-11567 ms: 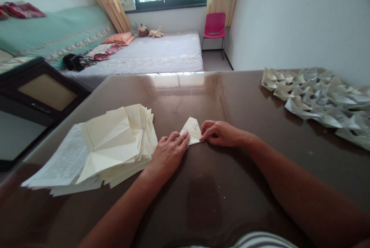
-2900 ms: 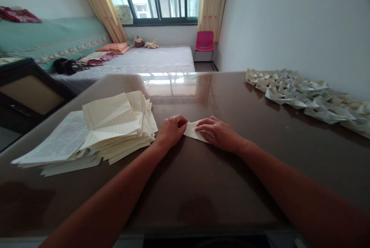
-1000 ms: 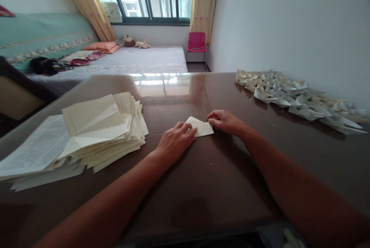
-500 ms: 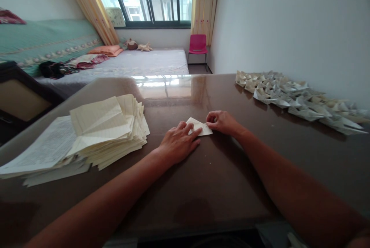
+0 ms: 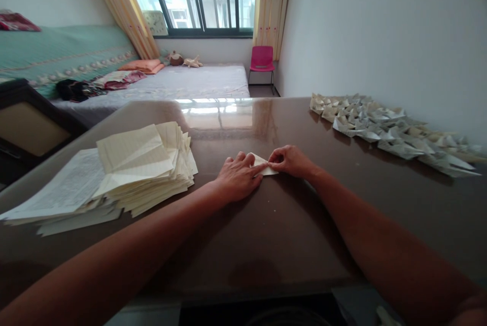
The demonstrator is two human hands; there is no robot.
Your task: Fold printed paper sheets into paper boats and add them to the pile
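A small piece of folded paper lies on the brown table, partly covered by my fingers. My left hand rests on its left side, palm down, with the index finger stretched along the paper and pressing it to the tabletop. At the paper's right edge my right hand is closed, thumb and index finger pinching the paper near the left fingertip. A thick stack of cream paper sheets, the top ones creased, sits to the left of my left hand.
Printed white sheets stick out from under the stack at left. Rows of folded paper shapes stand along the table's right side by the wall. Beyond the glossy table are a bed and a pink chair.
My left index finger has slid right along the paper to my right fingertips. The right hand has shifted slightly left, and less of the paper shows.
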